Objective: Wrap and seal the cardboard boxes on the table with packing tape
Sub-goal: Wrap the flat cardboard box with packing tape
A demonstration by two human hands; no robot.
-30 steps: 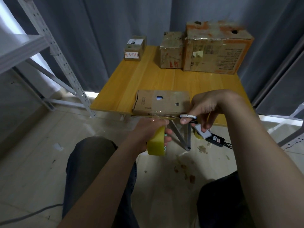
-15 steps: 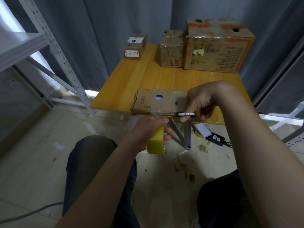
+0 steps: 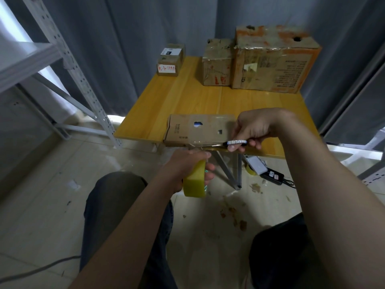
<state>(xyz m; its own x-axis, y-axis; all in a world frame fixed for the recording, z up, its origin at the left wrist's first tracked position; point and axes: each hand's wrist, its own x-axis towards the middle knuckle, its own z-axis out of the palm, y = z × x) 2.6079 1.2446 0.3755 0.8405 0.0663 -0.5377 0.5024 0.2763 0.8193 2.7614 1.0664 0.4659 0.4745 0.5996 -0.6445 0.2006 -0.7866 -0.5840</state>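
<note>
We see a grey fabric curtain (image 3: 125,49) hanging in soft folds behind a square yellow wooden table (image 3: 183,105) with a smooth, grained top. At the table's far right stands the largest cardboard box (image 3: 275,65), orange-printed, worn and glossy with old tape, with a round hole in its lid. Touching its left side is a medium brown box (image 3: 217,63), creased and taped. Well apart, at the far left corner, sits a small box (image 3: 169,63) with white labels. All three are closed, so we cannot tell what they hold.

At the near edge lies a flat cardboard box (image 3: 193,132); a ragged hole in its top shows something blue inside. A strip of clear tape (image 3: 200,144) runs from its front edge down to a thick yellow tape roll (image 3: 194,184). The left hand (image 3: 185,165) grips the roll just below the table edge, fingers curled round it. The right hand (image 3: 256,128) is at the flat box's right end, pinching a slim marker (image 3: 236,142) with a white label, its dark tip against the stretched tape.
</note>
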